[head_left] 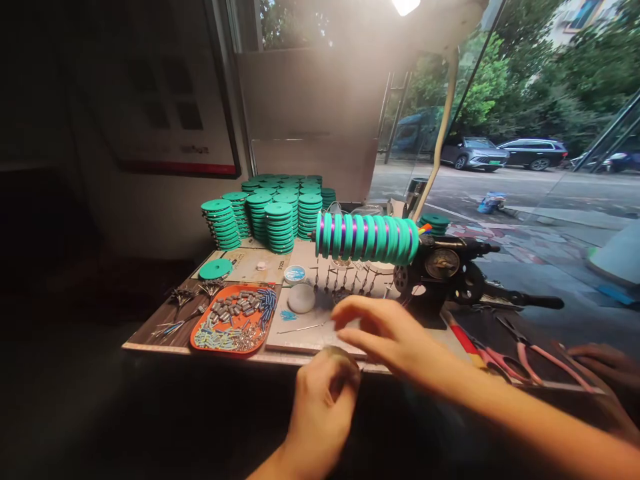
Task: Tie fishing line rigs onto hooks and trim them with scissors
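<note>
Our left hand [323, 400] is closed, pinching a small blurred item we cannot identify at the table's [150, 330] front edge. Our right hand [387, 333] hovers open, fingers spread, below the row of green spools [367, 237] on the winder [443, 270]. No writing is legible.

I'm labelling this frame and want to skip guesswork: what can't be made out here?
- Left hand: whatever its fingers pinch is blurred, head view.
- Orange tray: its parts are too small to identify.
- Another person's hand: cut off by the right edge.
- Room at left: too dark.
</note>
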{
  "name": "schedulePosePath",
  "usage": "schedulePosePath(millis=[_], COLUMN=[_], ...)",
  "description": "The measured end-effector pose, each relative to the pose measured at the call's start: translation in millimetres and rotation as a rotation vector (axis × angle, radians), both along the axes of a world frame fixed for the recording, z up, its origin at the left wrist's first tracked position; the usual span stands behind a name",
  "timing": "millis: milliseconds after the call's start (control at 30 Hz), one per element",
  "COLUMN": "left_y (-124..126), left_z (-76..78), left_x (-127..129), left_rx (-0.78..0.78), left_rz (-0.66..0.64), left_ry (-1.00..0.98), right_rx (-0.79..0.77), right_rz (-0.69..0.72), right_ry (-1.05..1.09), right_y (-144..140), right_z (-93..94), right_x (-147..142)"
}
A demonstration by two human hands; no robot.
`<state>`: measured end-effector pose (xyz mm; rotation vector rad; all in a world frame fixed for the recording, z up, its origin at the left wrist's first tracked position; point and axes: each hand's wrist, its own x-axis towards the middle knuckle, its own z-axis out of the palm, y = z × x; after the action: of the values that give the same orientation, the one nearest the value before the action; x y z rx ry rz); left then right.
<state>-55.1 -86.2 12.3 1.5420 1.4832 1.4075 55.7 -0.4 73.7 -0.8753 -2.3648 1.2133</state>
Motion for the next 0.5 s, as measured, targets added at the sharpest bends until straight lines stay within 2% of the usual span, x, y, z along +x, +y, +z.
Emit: schedulePosePath(millis=[67,133,200,267,333,367,433,500], left_y=[2,4,5,5,4,4,4,5], left_z=[2.7,4.1,4.7,4.8,4.0,3.1,0.5,-2.4], left_x=[2,4,6,8,10,11,12,13], left_rx=[-0.352,-0.603,-0.729,-0.761,-0.786,-0.792,-0.794,-0.759], left_rz=[-0.054,-0.104,-0.134,-0.159,-0.175,-0.177,-0.189,-0.228], left_ry=[-0.528,-0.938,-1.130,-1.173,-1.217,-1.232,-1.223,-1.111], right_rx=[0.477,0.855,1.128,1.252,1.216,1.116,0.732,0.187], right_rz=[-0.026,0.033,0.099,0.133,0.087,0.026,-0.120,-0.240], right_ry=[0.216,0.274,0.293,0.310,0.385,0.445,0.538,0.547], right_y=[-14,-24,-29,-32,-34,-35,-40,-48], right_z=[-18.2,-40.3,-60.9,-76.9,-89.5,-95.3,-106.0,-113.2], right_x=[28,47,53,51,45,43,41,43])
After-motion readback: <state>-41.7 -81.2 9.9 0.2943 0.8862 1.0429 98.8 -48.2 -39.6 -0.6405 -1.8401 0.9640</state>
